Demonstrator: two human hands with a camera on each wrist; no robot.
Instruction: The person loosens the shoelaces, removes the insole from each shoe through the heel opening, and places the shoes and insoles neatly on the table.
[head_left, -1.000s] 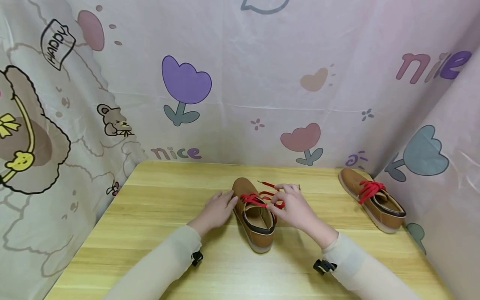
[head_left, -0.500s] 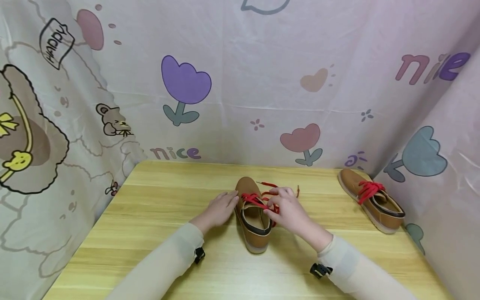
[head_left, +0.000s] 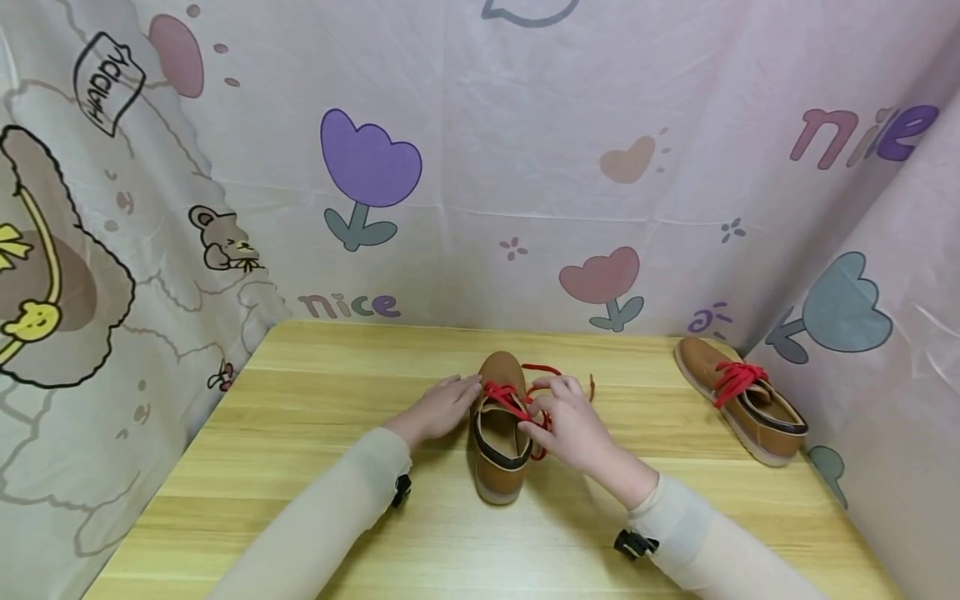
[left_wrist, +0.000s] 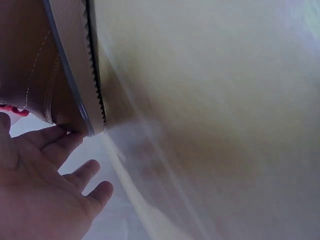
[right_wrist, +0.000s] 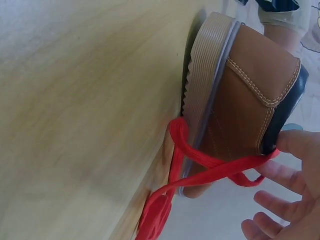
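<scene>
A brown leather shoe with a black collar and pale sole stands on the table, toe pointing away. Its red shoelace is untied and hangs off the right side in loose loops. My left hand rests with extended fingers against the left side near the toe; in the left wrist view, fingertips touch the leather just above the sole. On the other side, my right hand pinches the lace between thumb and index finger beside the collar, its other fingers spread.
A matching brown shoe with its red laces tied in a bow stands at the table's right edge. The wooden table backs onto a printed curtain, which also hangs along both sides.
The shoe has turned, its heel swinging left and its toe slightly right, so it now points nearly straight away. My right hand has shifted left with it; the left hand has followed the toe.
</scene>
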